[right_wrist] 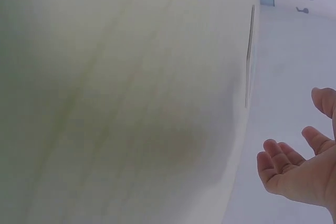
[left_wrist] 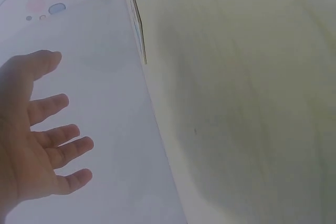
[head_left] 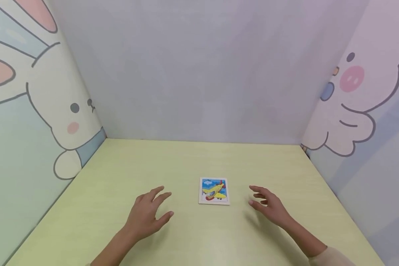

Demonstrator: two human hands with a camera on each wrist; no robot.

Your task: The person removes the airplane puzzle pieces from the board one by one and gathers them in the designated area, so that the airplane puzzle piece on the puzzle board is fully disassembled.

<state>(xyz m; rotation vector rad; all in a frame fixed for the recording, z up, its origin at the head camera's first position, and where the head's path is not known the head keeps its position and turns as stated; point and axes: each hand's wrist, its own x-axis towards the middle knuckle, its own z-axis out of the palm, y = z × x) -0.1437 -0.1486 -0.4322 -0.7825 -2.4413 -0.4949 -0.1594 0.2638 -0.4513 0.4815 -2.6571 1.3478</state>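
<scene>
A small square picture puzzle board [head_left: 214, 191] with a white border lies flat on the table, showing a yellow airplane on blue sky. To its left my left hand [head_left: 146, 216] hovers over the table, fingers spread and holding nothing. On the other side my right hand [head_left: 270, 207] is held above the surface with loosely bent fingers, apart from the board. In the left wrist view the board [left_wrist: 136, 22] appears edge-on beyond the left hand [left_wrist: 31, 135]. The right wrist view likewise shows the board's thin edge [right_wrist: 249, 56] past the right hand [right_wrist: 304, 174].
The pale yellow-green table [head_left: 186, 159] ends at a plain grey-lilac back wall [head_left: 199, 74]. Side walls flank it, with a cartoon rabbit [head_left: 56, 107] at the left and a cartoon pig [head_left: 365, 107] at the right.
</scene>
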